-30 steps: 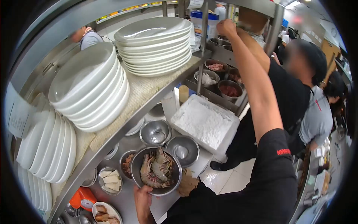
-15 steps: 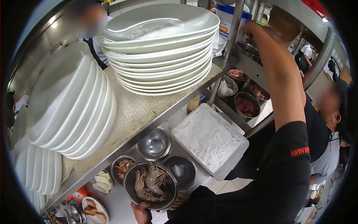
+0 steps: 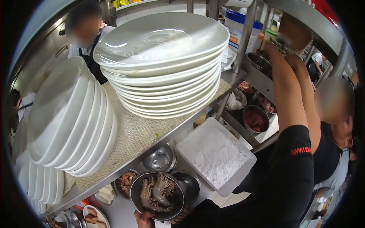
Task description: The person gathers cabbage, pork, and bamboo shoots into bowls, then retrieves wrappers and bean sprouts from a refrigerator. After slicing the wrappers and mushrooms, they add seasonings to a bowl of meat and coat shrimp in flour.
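Fingers of left hand (image 3: 143, 219) curl under the bowl of prawns (image 3: 156, 195), bottom centre. Right hand (image 3: 274, 47), upper right, apparently grips something on the shelf (image 3: 266, 78); finger state unclear.

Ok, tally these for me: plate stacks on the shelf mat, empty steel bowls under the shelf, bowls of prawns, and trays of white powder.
Plate stacks on the mat: 2
Empty steel bowls: 2
Bowl of prawns: 1
Tray of white powder: 1
Total: 6
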The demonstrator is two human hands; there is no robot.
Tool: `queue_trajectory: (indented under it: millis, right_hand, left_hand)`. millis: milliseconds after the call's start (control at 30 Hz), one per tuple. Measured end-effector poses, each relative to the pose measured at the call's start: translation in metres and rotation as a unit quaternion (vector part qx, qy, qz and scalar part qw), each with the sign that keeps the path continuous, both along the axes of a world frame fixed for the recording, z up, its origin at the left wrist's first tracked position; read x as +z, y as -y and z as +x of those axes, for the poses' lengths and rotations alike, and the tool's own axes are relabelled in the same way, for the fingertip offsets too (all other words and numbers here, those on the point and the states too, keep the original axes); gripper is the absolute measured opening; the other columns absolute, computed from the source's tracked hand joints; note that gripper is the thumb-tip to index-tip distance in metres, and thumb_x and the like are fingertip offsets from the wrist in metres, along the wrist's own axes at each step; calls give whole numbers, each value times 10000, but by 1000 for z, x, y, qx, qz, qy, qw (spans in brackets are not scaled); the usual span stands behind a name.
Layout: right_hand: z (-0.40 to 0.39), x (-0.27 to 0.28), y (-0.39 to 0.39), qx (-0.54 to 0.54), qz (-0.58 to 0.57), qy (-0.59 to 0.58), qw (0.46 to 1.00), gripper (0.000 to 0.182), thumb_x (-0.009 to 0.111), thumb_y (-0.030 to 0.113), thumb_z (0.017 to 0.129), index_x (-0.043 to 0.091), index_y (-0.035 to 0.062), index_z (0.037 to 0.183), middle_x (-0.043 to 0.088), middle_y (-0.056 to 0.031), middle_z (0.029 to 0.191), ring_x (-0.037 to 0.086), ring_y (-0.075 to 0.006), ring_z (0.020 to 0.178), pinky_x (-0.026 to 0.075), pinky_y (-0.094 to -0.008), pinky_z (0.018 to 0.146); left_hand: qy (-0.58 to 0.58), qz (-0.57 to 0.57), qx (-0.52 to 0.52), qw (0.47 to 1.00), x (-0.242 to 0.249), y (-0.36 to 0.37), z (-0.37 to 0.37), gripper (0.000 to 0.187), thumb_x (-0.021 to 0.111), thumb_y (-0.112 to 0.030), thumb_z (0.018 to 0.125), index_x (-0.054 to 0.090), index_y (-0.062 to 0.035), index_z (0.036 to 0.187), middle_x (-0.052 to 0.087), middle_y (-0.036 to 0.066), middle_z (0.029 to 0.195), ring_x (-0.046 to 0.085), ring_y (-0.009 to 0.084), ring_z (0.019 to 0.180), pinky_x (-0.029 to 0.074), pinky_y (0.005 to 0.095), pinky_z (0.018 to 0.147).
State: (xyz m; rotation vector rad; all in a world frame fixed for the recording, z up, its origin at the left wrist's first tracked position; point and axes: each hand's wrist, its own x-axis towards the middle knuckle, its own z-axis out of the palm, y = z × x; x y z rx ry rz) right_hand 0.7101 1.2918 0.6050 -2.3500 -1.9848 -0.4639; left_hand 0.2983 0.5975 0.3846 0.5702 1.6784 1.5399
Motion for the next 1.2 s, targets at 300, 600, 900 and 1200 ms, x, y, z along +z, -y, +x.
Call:
queue_trajectory:
  millis: [300,600,900,1200]
  right_hand:
    - [21,-17,-7,-4,-38,38,999,344,646,188,739,605,34,1043,621,-170,1061,607,-289,968,478,-377,818]
    - [-6,-8,42,72,84,-48,993,772,769,261,669,370,-24,1265,571,-200,1091,560,-313,1029,435,-380,897]
    - [24,-2,8,18,74,18,997,525,677,206,720,520,35,1190,569,-175,1162,555,-307,1080,455,-395,886]
    - [-35,85,194,92,77,-239,964,83,686,96,702,675,24,740,661,-70,679,613,-127,578,510,-251,588]
  left_hand:
    - [99,-103,25,989,3,-12,-2,373,521,-61,576,521,83,919,574,185,915,597,286,717,486,343,557]
    - [-229,14,-99,968,-20,-12,0,191,459,56,659,491,117,838,581,231,754,588,350,506,526,414,458]
    - [187,-5,24,982,-1,-30,1,376,487,-16,600,493,120,951,582,235,740,581,360,492,492,436,386]
    - [218,1,-107,970,-2,-63,-14,256,490,-19,698,502,139,898,594,209,738,594,318,491,507,368,392]
